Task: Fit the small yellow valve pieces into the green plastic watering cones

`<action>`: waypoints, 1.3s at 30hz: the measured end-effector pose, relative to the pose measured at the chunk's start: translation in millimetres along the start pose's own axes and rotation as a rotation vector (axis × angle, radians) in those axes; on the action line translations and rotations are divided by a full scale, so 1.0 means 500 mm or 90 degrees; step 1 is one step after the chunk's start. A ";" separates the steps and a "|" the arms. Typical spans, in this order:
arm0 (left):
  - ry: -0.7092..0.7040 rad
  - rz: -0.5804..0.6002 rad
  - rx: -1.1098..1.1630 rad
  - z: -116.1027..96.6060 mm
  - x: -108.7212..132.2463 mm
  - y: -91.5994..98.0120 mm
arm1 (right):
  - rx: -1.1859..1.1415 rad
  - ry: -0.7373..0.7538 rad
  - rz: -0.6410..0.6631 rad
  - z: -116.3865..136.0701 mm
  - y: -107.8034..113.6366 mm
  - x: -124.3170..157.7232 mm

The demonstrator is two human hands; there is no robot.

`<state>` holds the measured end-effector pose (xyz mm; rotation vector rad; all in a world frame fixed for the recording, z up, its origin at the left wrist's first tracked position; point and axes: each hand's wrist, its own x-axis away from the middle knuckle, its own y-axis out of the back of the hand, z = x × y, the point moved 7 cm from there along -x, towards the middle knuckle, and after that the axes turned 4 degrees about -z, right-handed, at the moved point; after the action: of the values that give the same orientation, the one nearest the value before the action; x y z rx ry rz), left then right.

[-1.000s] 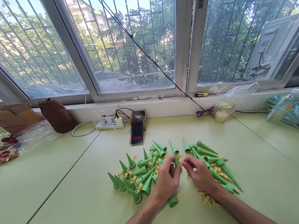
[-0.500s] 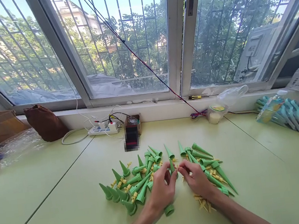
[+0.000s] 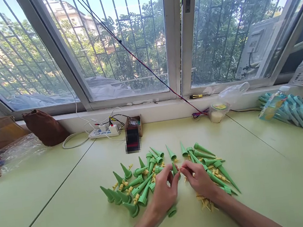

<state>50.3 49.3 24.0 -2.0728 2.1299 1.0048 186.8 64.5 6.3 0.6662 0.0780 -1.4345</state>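
My left hand point(image 3: 163, 188) is closed round a green plastic watering spike point(image 3: 174, 167), held with its tip up. Close beside it, my right hand point(image 3: 198, 178) pinches a small yellow piece against the spike's side; the fingertips hide most of it. Left of my hands stand and lie several green spikes point(image 3: 131, 209), with yellow valve pieces point(image 3: 136, 198) among them. More long green spikes point(image 3: 227, 176) lie by my right hand. Under my right wrist is a small heap of yellow pieces point(image 3: 205, 204). A green cap point(image 3: 171, 211) sits by my left wrist.
At the back are a power strip point(image 3: 104, 132), a small box point(image 3: 137, 124) with a blurred dark object before it, and a plastic cup point(image 3: 217, 114). A brown bag point(image 3: 46, 127) stands back left. Turquoise and pink plastic items point(image 3: 295, 111) lie at right.
My view has shifted slightly. Both hands stay together at the same green spike, with hardly any movement of the fingers.
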 end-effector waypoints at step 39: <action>0.005 0.016 0.038 -0.006 0.002 -0.004 | 0.043 0.030 0.004 0.008 0.003 0.003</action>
<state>53.1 47.3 25.5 -2.0310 2.1673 0.9246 187.2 61.2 9.4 0.7548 0.0642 -1.4213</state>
